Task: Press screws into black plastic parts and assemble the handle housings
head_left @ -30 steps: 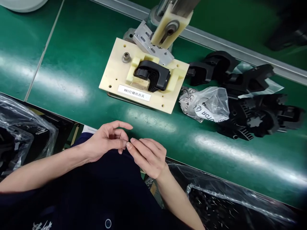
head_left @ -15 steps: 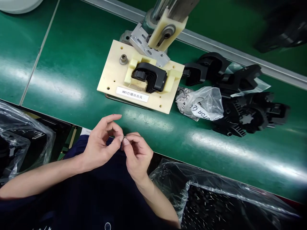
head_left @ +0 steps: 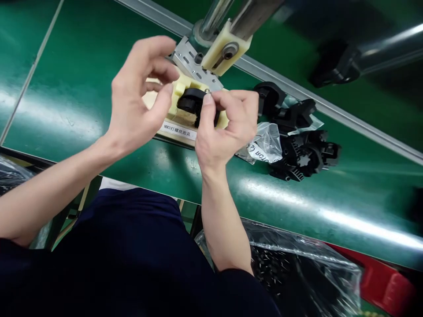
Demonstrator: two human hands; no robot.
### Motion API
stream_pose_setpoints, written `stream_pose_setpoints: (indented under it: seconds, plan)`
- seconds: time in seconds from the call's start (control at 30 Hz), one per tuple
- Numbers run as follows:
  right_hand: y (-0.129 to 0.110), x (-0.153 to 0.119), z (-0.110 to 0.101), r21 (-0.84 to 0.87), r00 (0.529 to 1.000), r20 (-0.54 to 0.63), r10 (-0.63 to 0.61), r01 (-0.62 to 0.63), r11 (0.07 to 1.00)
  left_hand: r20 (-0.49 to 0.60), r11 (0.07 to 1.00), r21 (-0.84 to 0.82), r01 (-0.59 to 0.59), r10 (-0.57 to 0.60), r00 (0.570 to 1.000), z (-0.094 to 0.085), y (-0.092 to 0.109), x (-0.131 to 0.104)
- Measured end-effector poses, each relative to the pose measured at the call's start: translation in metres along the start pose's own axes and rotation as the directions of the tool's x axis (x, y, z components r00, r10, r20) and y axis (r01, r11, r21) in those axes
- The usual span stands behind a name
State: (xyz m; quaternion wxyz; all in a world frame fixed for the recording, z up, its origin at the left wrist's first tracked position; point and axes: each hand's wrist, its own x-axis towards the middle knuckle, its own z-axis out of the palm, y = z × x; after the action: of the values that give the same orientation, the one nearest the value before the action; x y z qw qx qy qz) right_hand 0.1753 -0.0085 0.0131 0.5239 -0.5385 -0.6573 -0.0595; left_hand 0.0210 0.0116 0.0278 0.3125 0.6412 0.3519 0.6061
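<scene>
My right hand [head_left: 228,116] is over the right side of the cream jig, with thumb and forefinger pinching a small screw-like metal piece [head_left: 207,91]. That piece is just above the black plastic part [head_left: 191,99] seated in the jig's yellow holder [head_left: 180,88]. Whether the piece touches the part I cannot tell. My left hand [head_left: 142,92] is raised over the jig's left side, fingers curved and apart, with nothing visible in it. Both hands hide much of the jig plate and the part's right end. A white label [head_left: 177,130] with printed characters shows on the jig's front.
A metal post [head_left: 214,22] with a slotted bracket [head_left: 194,61] rises behind the jig. On the green bench [head_left: 297,200] to the right are a clear plastic bag [head_left: 266,143] and several black plastic parts [head_left: 300,154]. Plastic-lined bins [head_left: 297,264] stand below the bench edge.
Both hands have moved from the bench's front edge up to the jig and separated from each other. The right hand now has the small piece at the black part; the left has opened.
</scene>
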Motion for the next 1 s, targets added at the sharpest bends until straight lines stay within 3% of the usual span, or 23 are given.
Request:
stream_pose_setpoints:
  seconds: [0.13,0.2,0.4,0.57,0.73,0.87,1.0]
  plan:
    - [0.005,0.000,0.017,-0.039,0.988,0.118,0.102,-0.098,0.994,0.137,0.995,-0.020,0.098,-0.094,0.986,0.010,-0.014,0.023]
    - [0.003,0.000,0.021,-0.100,0.980,0.151,0.130,-0.116,0.988,0.186,0.995,-0.030,0.092,-0.085,0.979,0.015,-0.016,0.028]
    - [-0.012,0.004,0.032,-0.083,0.949,0.065,0.310,-0.304,0.949,0.271,0.999,-0.030,-0.022,0.030,0.962,0.023,-0.022,0.029]
    - [-0.017,0.005,0.039,-0.157,0.947,-0.005,0.322,-0.319,0.935,0.248,0.994,0.058,-0.096,0.079,0.965,0.024,-0.030,0.031]
    - [-0.011,0.001,0.044,-0.121,0.907,0.110,0.407,-0.394,0.911,0.321,0.957,0.078,-0.280,0.241,0.916,0.022,-0.037,0.042]
    - [-0.008,0.001,0.043,-0.107,0.933,0.005,0.359,-0.357,0.928,0.351,0.917,0.142,-0.374,0.307,0.885,0.021,-0.046,0.046]
    - [-0.006,0.005,0.039,-0.172,0.964,-0.074,0.256,-0.265,0.949,0.291,0.885,0.089,-0.458,0.416,0.861,0.026,-0.055,0.045]
